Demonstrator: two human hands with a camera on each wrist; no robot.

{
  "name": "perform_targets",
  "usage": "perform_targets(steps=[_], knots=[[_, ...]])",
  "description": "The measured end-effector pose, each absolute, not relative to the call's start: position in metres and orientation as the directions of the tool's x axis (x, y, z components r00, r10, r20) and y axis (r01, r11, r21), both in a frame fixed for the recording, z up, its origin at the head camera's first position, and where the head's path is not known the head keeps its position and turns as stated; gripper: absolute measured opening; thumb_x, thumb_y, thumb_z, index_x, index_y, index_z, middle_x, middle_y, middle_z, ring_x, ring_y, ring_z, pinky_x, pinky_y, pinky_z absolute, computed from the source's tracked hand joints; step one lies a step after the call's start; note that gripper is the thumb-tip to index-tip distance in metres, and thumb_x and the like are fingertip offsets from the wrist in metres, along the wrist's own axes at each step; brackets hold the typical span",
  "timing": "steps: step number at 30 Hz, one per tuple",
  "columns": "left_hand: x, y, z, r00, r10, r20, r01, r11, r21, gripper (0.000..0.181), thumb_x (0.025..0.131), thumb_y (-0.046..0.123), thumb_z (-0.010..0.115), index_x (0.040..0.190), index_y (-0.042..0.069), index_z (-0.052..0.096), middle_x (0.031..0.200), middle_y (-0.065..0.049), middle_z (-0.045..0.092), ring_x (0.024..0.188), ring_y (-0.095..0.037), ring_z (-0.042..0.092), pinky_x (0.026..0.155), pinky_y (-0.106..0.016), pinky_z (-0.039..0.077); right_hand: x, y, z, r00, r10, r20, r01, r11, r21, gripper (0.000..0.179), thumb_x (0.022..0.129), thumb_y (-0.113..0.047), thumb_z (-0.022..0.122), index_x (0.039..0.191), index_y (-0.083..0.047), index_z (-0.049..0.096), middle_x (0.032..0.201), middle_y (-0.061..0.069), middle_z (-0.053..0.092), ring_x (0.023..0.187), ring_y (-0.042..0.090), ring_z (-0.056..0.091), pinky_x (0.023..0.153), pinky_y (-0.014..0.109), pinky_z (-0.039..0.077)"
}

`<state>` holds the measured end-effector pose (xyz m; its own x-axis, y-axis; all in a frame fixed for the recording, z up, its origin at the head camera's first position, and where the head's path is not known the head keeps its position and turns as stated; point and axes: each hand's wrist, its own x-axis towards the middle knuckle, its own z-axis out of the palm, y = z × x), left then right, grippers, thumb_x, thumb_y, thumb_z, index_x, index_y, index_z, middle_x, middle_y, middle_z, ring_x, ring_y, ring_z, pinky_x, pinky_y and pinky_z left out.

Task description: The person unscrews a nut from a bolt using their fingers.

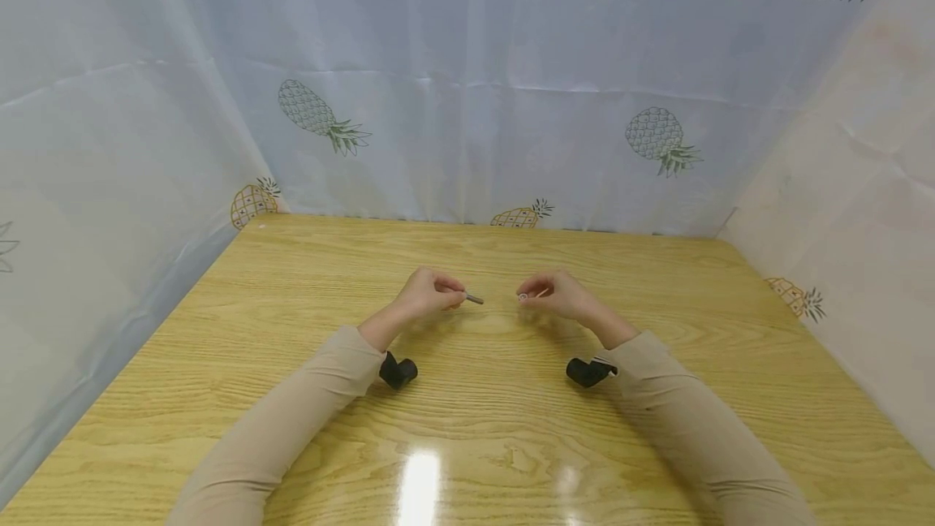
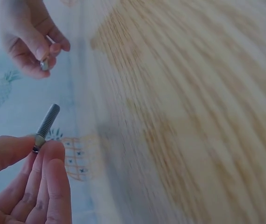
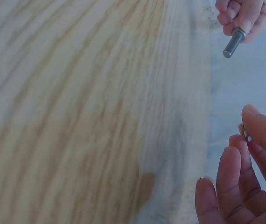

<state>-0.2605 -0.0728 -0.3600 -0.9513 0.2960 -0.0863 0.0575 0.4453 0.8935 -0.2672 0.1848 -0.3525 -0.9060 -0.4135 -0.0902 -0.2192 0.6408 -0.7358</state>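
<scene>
Between thumb and fingertips, my left hand pinches a grey metal bolt by its head. Its threaded shank points toward the other hand; the thread shows clearly on the bolt in the left wrist view. A small silvery nut is pinched by my right hand, facing the bolt across a short gap. In the right wrist view the fingers partly cover the nut, while the bolt appears at the upper right. Both hands are above the wooden table.
The light wood table spreads under both arms. White curtains printed with pineapples hang behind it and on both sides. Black wrist devices sit at the left cuff and the right cuff.
</scene>
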Motion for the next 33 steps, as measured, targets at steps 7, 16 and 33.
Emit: perform_targets(steps=[7,16,33], knots=[[-0.2626,-0.0742,-0.3619,-0.945,0.310,-0.106,0.062,0.487,0.871,0.023,0.088,0.014,0.063,0.106,-0.001,0.068,0.097,-0.017,0.071,0.082,-0.015,0.067,0.072,-0.025,0.054,-0.2698,0.1877,-0.3564,-0.904,-0.414,-0.105,-0.210,0.644,-0.736,0.028,0.089,-0.015,0.063,0.112,0.001,0.063,0.102,0.015,0.065,0.092,0.023,0.060,0.078,0.034,0.049],[-0.2624,-0.0745,-0.3639,-0.943,0.308,-0.123,0.055,0.511,0.858,0.023,0.088,0.011,0.063,0.105,-0.003,0.067,0.099,-0.017,0.070,0.084,-0.020,0.068,0.071,-0.025,0.055,-0.2705,0.1881,-0.3580,-0.897,-0.410,-0.167,-0.165,0.660,-0.733,0.029,0.089,-0.018,0.064,0.112,-0.001,0.064,0.104,0.014,0.065,0.090,0.018,0.061,0.079,0.031,0.049],[-0.2624,-0.0749,-0.3662,-0.949,0.298,-0.103,0.105,0.607,0.788,0.018,0.085,0.009,0.065,0.099,-0.003,0.070,0.089,-0.015,0.072,0.069,-0.011,0.062,0.059,-0.018,0.047,-0.2727,0.1898,-0.3622,-0.895,-0.404,-0.189,-0.160,0.687,-0.709,0.028,0.088,-0.018,0.065,0.111,-0.003,0.066,0.106,0.013,0.067,0.090,0.017,0.061,0.078,0.030,0.048]])
